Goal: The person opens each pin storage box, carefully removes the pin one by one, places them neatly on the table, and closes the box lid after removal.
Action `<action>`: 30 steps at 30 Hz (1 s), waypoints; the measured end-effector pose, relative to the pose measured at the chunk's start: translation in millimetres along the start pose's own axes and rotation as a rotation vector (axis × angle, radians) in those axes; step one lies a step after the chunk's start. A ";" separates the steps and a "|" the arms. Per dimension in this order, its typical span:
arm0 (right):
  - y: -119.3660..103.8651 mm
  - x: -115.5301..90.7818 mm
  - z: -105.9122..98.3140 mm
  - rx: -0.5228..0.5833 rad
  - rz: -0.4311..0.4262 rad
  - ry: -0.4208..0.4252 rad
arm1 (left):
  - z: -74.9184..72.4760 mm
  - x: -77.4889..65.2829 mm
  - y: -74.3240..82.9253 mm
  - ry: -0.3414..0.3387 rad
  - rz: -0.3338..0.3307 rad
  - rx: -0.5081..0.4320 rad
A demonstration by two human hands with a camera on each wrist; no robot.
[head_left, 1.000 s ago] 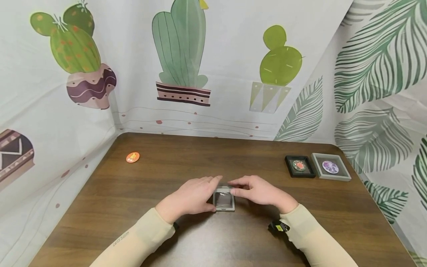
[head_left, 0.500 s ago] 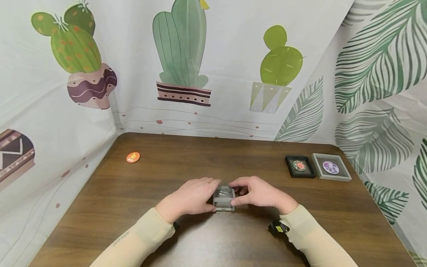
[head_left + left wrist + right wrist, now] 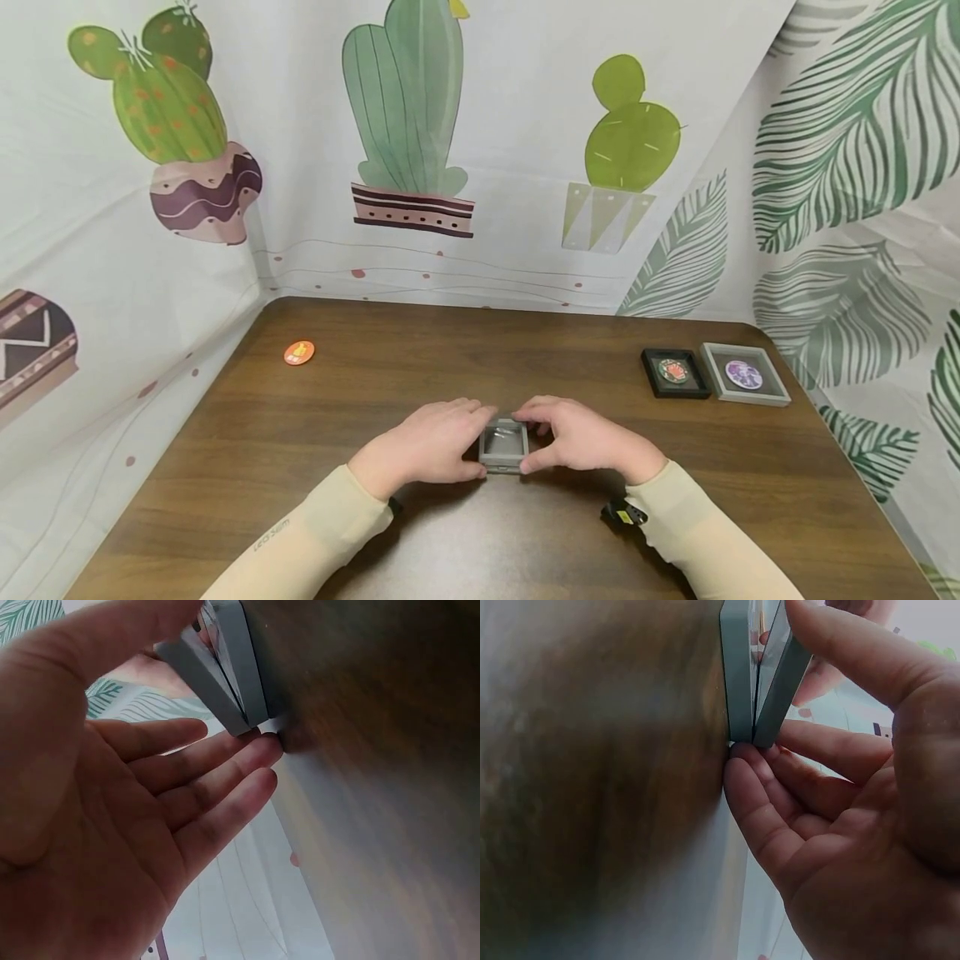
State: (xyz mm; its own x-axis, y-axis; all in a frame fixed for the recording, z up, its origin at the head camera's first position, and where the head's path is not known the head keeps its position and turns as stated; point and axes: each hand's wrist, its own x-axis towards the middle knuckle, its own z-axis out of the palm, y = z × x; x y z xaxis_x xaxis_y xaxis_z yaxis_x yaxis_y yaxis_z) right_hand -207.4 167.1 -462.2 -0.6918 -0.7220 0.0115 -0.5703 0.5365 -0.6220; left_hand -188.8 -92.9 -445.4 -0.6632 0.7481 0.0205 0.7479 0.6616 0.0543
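The grey case (image 3: 504,442) is square — clear-windowed (its halves (image 3: 739,682) slightly parted).

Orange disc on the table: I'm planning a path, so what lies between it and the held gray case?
The head view shows bare tabletop beside the orange disc, then the left hand holding the gray case.

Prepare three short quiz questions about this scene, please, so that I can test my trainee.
1. True or false: the small frame between the left hand and the right hand is fully closed.
2. Which disc lies directly on the table? A purple, B orange, C green.
3. How many frames have a disc inside?

Key: 1. False; both wrist views show a gap. 2. B, the orange disc. 3. Two: the black frame and the large frame.
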 end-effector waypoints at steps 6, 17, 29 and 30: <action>-0.3 0.4 2.3 -0.051 -0.005 0.006 | -0.7 0.2 -0.5 -0.013 -0.006 -0.013; 0.2 0.8 5.6 -0.089 -0.013 0.007 | 2.0 2.3 0.8 0.007 0.002 0.011; -3.3 0.3 4.1 -0.090 0.001 -0.004 | 5.5 2.7 1.5 0.035 0.002 0.019; -3.3 0.3 4.0 -0.092 0.002 -0.003 | 5.2 2.7 1.6 0.035 0.002 0.021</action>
State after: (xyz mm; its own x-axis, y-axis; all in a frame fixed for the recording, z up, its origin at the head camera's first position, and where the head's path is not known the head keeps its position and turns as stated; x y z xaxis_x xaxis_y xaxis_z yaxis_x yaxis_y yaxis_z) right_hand -204.0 163.4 -463.3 -0.6916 -0.7222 0.0075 -0.6072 0.5757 -0.5476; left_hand -189.3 -89.5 -450.5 -0.6620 0.7474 0.0558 0.7494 0.6612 0.0336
